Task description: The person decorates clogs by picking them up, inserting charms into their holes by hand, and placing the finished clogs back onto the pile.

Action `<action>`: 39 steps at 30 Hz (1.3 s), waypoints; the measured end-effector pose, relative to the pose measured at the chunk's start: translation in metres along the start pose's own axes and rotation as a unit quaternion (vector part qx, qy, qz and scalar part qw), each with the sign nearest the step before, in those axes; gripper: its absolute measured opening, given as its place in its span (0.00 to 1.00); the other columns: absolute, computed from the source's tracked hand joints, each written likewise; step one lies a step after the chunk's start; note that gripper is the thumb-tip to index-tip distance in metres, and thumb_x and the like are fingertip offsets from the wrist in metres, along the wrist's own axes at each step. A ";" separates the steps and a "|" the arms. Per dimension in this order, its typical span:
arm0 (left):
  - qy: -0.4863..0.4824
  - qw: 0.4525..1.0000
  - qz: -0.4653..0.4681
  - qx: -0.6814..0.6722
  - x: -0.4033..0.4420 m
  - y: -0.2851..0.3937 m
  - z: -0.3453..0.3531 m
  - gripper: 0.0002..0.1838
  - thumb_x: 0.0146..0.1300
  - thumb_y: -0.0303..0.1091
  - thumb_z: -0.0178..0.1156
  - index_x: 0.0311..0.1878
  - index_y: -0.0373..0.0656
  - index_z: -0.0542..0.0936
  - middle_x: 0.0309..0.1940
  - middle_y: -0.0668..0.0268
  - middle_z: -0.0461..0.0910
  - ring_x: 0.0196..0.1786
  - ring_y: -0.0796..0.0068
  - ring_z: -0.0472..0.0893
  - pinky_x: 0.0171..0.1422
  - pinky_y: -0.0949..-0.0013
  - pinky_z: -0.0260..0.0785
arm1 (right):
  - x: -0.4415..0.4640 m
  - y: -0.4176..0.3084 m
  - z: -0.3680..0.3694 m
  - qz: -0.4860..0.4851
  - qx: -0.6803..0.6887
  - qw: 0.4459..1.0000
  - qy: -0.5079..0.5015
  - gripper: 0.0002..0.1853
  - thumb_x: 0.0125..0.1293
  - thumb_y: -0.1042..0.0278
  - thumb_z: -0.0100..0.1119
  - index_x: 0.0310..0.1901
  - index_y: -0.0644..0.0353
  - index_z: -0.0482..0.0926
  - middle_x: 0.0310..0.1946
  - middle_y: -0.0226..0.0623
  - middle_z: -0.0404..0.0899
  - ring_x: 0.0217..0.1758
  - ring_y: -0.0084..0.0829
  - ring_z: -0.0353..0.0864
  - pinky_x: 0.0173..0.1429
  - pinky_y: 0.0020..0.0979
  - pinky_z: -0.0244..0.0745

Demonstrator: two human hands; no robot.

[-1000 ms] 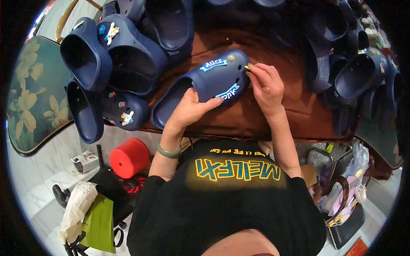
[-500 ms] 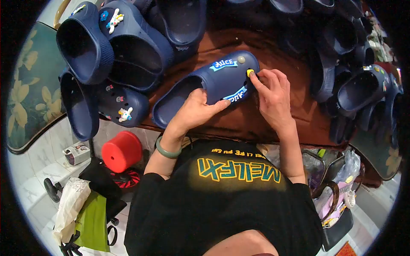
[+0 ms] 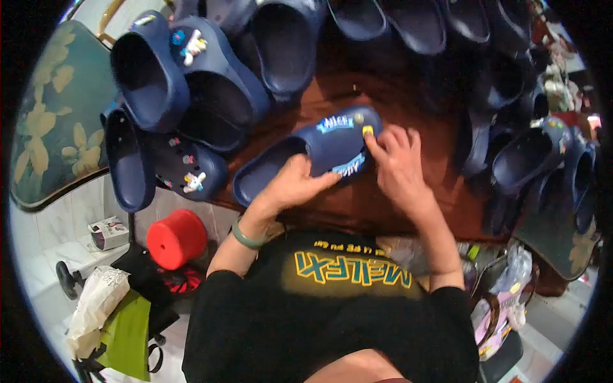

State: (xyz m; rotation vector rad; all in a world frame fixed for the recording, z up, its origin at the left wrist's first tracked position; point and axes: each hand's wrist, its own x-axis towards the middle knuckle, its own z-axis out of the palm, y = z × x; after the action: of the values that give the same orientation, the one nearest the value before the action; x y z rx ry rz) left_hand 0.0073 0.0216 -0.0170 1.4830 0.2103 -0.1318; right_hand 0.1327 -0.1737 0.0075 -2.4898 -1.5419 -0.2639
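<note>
A dark blue clog (image 3: 319, 143) lies tilted across the brown cloth, toe to the upper right. My left hand (image 3: 294, 185) grips its side near the opening, thumb on top beside the lower blue "Alice" charm (image 3: 350, 167). A second "Alice" charm (image 3: 335, 123) and a pale round charm (image 3: 359, 119) sit on the upper part. At the toe, my right hand (image 3: 399, 163) presses an index fingertip against a small yellow charm (image 3: 367, 130), its other fingers loosely curled with nothing visible in them.
More dark blue clogs (image 3: 150, 70) crowd the left, back and right (image 3: 527, 159) of the brown cloth (image 3: 440, 198). Below the edge are a red stool (image 3: 177, 239), a green bag (image 3: 128, 335) and a chair with bags (image 3: 504, 306).
The yellow charm, pinched at the toe a second ago, now sits on the clog under my right fingertip. My right fingers have loosened from the pinch. The view has shifted.
</note>
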 end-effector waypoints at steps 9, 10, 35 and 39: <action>-0.016 0.999 0.020 0.029 0.001 -0.010 -0.003 0.29 0.61 0.27 0.66 0.65 0.32 0.68 0.58 0.62 0.75 0.60 0.73 0.73 0.69 0.68 0.62 | -0.014 -0.002 0.022 0.043 0.103 0.984 0.135 0.32 0.49 0.83 0.56 0.60 0.49 0.78 0.35 0.39 0.71 0.41 0.40 0.73 0.49 0.40 0.68; -0.008 0.999 0.026 0.028 0.000 -0.005 -0.002 0.30 0.61 0.28 0.66 0.65 0.32 0.68 0.58 0.62 0.75 0.60 0.73 0.73 0.69 0.69 0.62 | -0.017 -0.005 0.027 0.057 0.109 0.982 0.146 0.33 0.48 0.83 0.57 0.60 0.49 0.77 0.35 0.39 0.71 0.40 0.41 0.73 0.48 0.39 0.69; 0.003 1.000 0.017 -0.023 -0.004 0.005 0.002 0.31 0.57 0.30 0.69 0.63 0.35 0.70 0.57 0.63 0.77 0.59 0.72 0.74 0.69 0.67 0.63 | -0.021 -0.115 -0.098 -0.431 0.242 0.519 0.698 0.24 0.69 0.76 0.50 0.66 0.58 0.67 0.69 0.35 0.60 0.74 0.38 0.53 0.77 0.35 0.57; 0.004 1.000 0.012 -0.008 -0.004 0.001 0.000 0.31 0.58 0.29 0.69 0.64 0.35 0.70 0.57 0.64 0.77 0.59 0.72 0.75 0.69 0.68 0.62 | 0.001 -0.119 -0.138 -0.562 0.227 0.305 0.735 0.24 0.66 0.81 0.53 0.65 0.64 0.69 0.70 0.39 0.59 0.76 0.35 0.51 0.77 0.35 0.56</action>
State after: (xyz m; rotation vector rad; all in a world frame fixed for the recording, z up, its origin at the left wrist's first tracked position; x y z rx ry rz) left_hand 0.0040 0.0216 -0.0149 1.4692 0.1987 -0.1040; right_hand 0.0199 -0.1569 0.1503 0.2950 -1.3667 -1.3794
